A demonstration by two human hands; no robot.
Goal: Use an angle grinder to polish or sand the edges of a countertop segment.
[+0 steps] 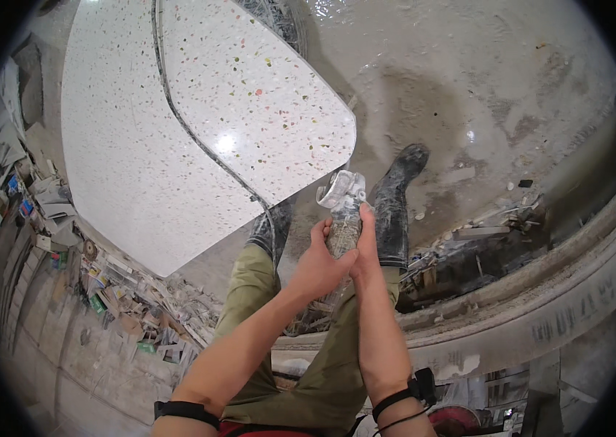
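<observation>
Both my hands close around an angle grinder (pixel 343 234) caked in pale dust, held in front of my knees. My left hand (pixel 320 264) wraps its body from the left. My right hand (pixel 367 237) grips the right side, its thumb stretched along the body toward the head. The grinder's whitened round guard (pixel 335 189) points away from me, just off the near right corner of a white speckled slab (pixel 199 175). Whether a disc is fitted I cannot tell. My palms hide part of the body.
A dark cord (pixel 180 124) runs across the slab and drops past its near edge by my left leg. Wet grey floor (pixel 424 95) lies to the right. Scraps and rubble (pixel 133 313) pile at the left. A curved concrete ledge (pixel 534 320) runs behind my boots (pixel 394 211).
</observation>
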